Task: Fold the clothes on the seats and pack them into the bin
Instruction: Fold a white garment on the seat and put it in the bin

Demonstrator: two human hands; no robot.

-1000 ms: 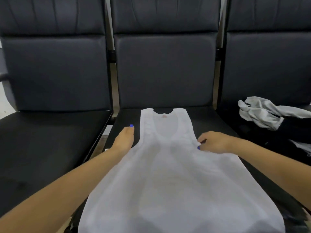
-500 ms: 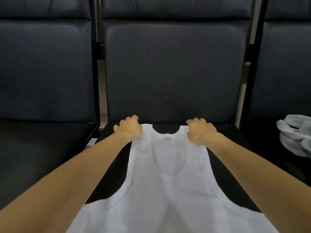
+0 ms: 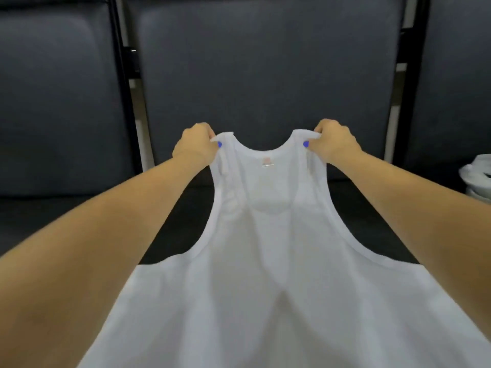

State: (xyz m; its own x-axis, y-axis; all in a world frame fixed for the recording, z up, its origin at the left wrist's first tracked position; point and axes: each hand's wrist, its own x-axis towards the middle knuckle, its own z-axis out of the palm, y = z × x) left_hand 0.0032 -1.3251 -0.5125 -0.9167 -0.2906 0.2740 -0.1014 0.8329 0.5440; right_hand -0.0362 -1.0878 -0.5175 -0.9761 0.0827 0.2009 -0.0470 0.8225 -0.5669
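Over the middle seat [image 3: 372,208], white tank top [image 3: 265,261] raised by its shoulder straps; left hand [image 3: 195,146] pinches one strap, right hand [image 3: 332,142] the other. Crumpled pale garment [image 3: 478,179] at right edge, well apart; dark seat shows either side of the top.

A row of 3 dark padded seats carries everything here. The middle seat [image 3: 186,216] bears a white tank top [image 3: 265,274] spread over its cushion, hem toward the camera, with its 2 shoulder straps raised off the cushion near the backrest [image 3: 265,75]. On the right seat [image 3: 451,205] lies a bundle of pale cloth [image 3: 478,176], cut off by the frame edge.
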